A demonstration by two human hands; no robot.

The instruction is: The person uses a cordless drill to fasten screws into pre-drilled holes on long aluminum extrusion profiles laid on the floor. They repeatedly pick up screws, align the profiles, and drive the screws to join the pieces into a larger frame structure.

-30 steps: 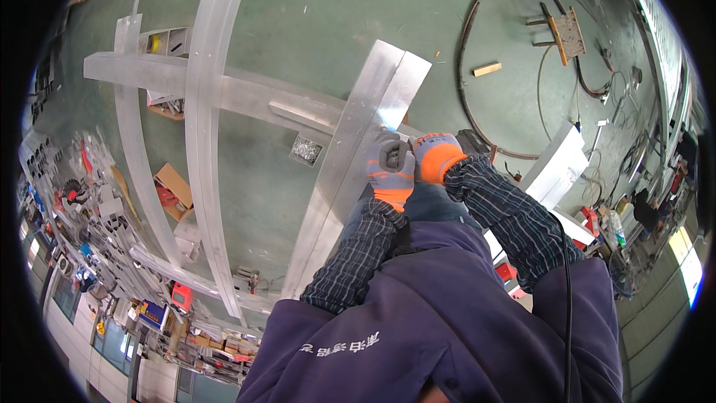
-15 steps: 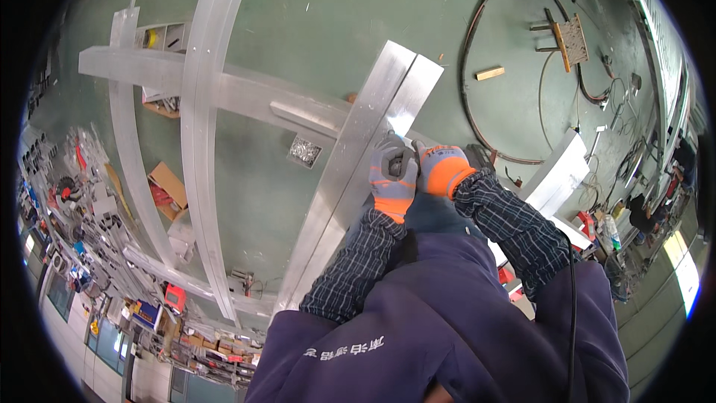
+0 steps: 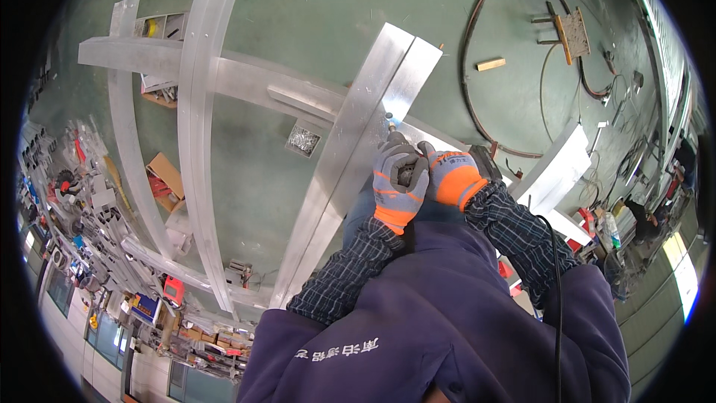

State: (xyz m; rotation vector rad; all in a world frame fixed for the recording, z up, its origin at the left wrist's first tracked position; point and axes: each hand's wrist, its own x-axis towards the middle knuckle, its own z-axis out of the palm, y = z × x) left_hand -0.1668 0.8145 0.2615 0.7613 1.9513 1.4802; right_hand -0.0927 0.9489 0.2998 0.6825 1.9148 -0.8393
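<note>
Both my hands wear grey and orange gloves. My left hand point(image 3: 399, 183) is wrapped round the front body of a dark power drill point(image 3: 484, 160). My right hand point(image 3: 452, 175) closes on the drill's rear part, with a black block, likely its battery, showing beyond the fingers. The drill's metal nose point(image 3: 391, 126) sticks out past my left fingers, its tip at the face of a long silver metal beam point(image 3: 365, 116). Whether the tip touches the metal or sits in a hole, I cannot tell. Much of the drill is hidden by the gloves.
A metal crossbar point(image 3: 253, 82) and a long curved-looking profile point(image 3: 198, 104) form a frame at left. Beneath it stand a box of small fasteners point(image 3: 304, 139) and a cardboard box point(image 3: 165, 174). A cable loop point(image 3: 464, 67), wooden block point(image 3: 491, 64) and small stool point(image 3: 573, 34) lie right.
My hands have drawn slightly down and right from the beam, still holding the drill. Its metal nose now shows more clearly beyond my left fingers. The view has shifted a little.
</note>
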